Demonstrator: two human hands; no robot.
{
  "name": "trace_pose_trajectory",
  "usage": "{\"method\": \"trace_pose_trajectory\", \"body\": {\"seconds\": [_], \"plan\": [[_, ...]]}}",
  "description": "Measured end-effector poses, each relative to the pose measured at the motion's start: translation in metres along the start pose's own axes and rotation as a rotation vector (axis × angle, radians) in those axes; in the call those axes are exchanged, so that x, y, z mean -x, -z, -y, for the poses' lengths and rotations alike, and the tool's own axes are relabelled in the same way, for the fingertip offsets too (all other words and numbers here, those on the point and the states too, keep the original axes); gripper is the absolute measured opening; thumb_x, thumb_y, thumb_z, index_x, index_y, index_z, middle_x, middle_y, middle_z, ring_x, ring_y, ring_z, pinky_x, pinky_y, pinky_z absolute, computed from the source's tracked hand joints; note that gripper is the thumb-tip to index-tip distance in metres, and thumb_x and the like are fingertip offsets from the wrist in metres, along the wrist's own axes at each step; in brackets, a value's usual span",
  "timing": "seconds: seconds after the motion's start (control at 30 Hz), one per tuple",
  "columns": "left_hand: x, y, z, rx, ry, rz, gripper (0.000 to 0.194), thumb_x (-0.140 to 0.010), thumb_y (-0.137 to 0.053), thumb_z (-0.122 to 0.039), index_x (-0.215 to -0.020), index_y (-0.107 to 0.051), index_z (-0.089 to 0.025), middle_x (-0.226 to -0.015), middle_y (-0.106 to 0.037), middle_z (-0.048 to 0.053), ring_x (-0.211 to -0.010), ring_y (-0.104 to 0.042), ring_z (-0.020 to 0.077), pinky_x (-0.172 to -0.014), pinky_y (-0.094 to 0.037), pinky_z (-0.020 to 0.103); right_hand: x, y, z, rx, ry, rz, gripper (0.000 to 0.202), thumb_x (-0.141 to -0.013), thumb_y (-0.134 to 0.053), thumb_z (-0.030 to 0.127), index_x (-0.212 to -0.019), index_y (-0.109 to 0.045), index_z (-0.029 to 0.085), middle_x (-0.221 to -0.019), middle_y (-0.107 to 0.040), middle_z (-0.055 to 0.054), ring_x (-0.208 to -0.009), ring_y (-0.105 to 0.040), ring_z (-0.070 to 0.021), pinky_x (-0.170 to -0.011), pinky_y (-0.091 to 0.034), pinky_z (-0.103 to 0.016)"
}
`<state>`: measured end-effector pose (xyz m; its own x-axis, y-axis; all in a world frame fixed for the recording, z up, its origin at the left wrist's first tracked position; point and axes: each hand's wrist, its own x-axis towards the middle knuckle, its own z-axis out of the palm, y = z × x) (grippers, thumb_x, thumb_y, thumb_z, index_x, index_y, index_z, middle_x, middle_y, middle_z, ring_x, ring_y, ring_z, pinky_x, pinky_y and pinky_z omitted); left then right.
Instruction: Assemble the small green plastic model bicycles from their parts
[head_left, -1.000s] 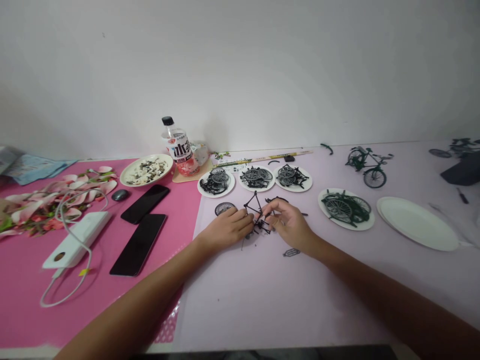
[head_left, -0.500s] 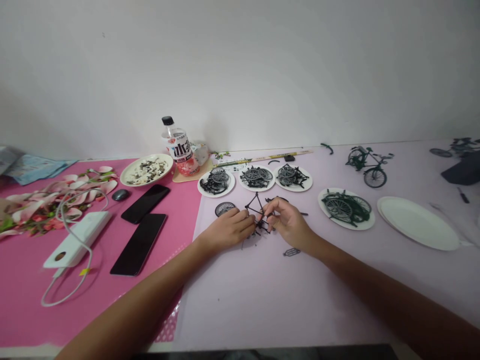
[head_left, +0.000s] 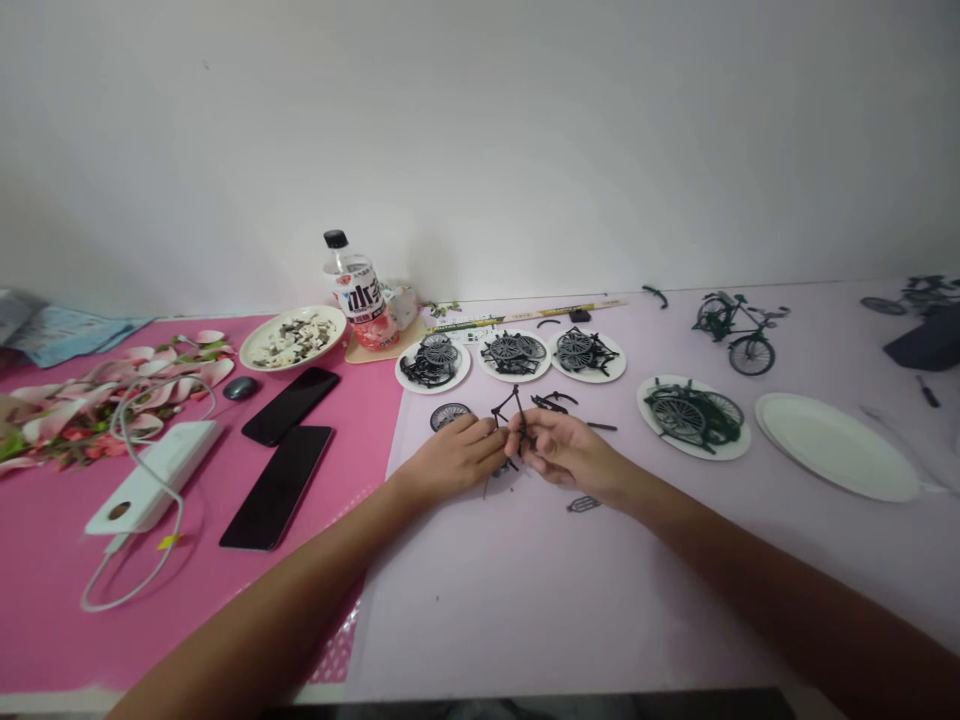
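A small black bicycle frame (head_left: 507, 400) stands up between my two hands over the pale purple mat. My left hand (head_left: 459, 455) is closed on its left side, with the fingertips at the frame. From the right, my right hand (head_left: 566, 450) pinches the frame's lower part; its fingertips partly hide that area. Just beyond my left hand lies a black wheel (head_left: 448, 415). Thin black parts (head_left: 556, 401) rest behind my right hand, and a small black rack-like piece (head_left: 583, 504) lies in front of it.
Three white plates (head_left: 433, 386) of black parts stand behind. On the right are a plate of dark green parts (head_left: 694, 418), stacked white plates (head_left: 836, 448) and an assembled bicycle (head_left: 739, 328). Phones (head_left: 277, 488), a power bank (head_left: 154, 478), a bottle (head_left: 364, 300) and petals (head_left: 127, 400) are left.
My right hand has shifted slightly left, its fingers now further round the frame. The black parts behind it show more. My left hand has hardly moved.
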<state>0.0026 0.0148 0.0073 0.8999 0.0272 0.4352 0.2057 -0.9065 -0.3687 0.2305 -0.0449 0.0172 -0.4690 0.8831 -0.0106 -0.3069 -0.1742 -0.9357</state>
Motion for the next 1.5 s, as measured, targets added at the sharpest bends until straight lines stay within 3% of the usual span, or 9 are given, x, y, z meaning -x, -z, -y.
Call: {"method": "trace_pose_trajectory", "body": {"seconds": [0.27,0.47,0.67,0.83,1.03,1.2,1.5], "plan": [[-0.002,0.002,-0.001,-0.024,-0.019,0.032,0.018,-0.106,-0.048,-0.012,-0.1,-0.065,-0.015,-0.1,-0.072,0.008,-0.095,-0.061,0.0209,-0.079,-0.044,0.035,-0.002,-0.005,-0.005,-0.057,0.016,-0.036,0.053,-0.081,-0.083,0.063,-0.099,-0.056,0.021,-0.079,-0.052,0.005,-0.052,-0.041,-0.0054,-0.052,-0.028,-0.022],[-0.004,0.002,-0.002,-0.062,-0.043,0.003,0.019,-0.105,-0.048,-0.009,-0.104,-0.067,-0.013,-0.116,-0.074,0.012,-0.096,-0.063,0.0205,-0.078,-0.047,0.035,-0.004,-0.002,-0.005,-0.082,0.039,-0.041,0.053,-0.084,-0.079,0.065,-0.095,-0.051,0.022,-0.074,-0.046,0.008,-0.042,-0.037,-0.0039,-0.046,-0.026,-0.022],[-0.003,0.002,-0.001,-0.043,-0.046,-0.004,0.027,-0.106,-0.044,-0.01,-0.124,-0.064,-0.012,-0.136,-0.07,0.016,-0.105,-0.066,0.022,-0.081,-0.052,0.036,-0.003,0.0,0.0,-0.102,0.038,-0.035,0.043,-0.089,-0.077,0.056,-0.094,-0.051,0.022,-0.072,-0.046,0.01,-0.038,-0.036,-0.003,-0.04,-0.025,-0.02],[0.001,0.0,0.0,0.032,-0.025,0.011,0.038,-0.106,-0.042,-0.01,-0.143,-0.053,-0.012,-0.14,-0.067,0.02,-0.11,-0.067,0.0234,-0.084,-0.054,0.038,-0.003,0.002,0.004,-0.174,0.0,-0.046,0.033,-0.09,-0.078,0.043,-0.094,-0.053,0.022,-0.072,-0.047,0.01,-0.038,-0.037,-0.0024,-0.042,-0.028,-0.02],[0.0,0.002,-0.001,-0.031,-0.017,-0.018,0.036,-0.106,-0.043,-0.011,-0.141,-0.054,-0.009,-0.138,-0.068,0.02,-0.108,-0.066,0.025,-0.085,-0.053,0.039,-0.003,0.009,0.007,-0.288,-0.048,-0.047,0.047,-0.081,-0.088,0.052,-0.106,-0.062,0.022,-0.081,-0.055,0.006,-0.05,-0.044,-0.0047,-0.047,-0.034,-0.02],[-0.001,0.0,0.0,-0.017,0.015,-0.04,0.035,-0.105,-0.046,-0.011,-0.139,-0.055,-0.007,-0.137,-0.068,0.02,-0.106,-0.065,0.026,-0.084,-0.05,0.039,-0.004,0.012,0.005,-0.248,-0.049,-0.095,0.052,-0.088,-0.078,0.06,-0.123,-0.066,0.023,-0.095,-0.064,-0.002,-0.062,-0.051,-0.0092,-0.047,-0.034,-0.021],[0.002,-0.004,-0.001,0.04,0.106,0.0,0.05,-0.109,-0.039,-0.017,-0.158,-0.033,-0.012,-0.136,-0.067,0.02,-0.112,-0.066,0.0262,-0.087,-0.051,0.039,-0.001,0.01,0.007,-0.163,-0.033,-0.138,0.051,-0.09,-0.075,0.06,-0.125,-0.07,0.024,-0.102,-0.065,-0.005,-0.069,-0.053,-0.0112,-0.047,-0.033,-0.02]]}}
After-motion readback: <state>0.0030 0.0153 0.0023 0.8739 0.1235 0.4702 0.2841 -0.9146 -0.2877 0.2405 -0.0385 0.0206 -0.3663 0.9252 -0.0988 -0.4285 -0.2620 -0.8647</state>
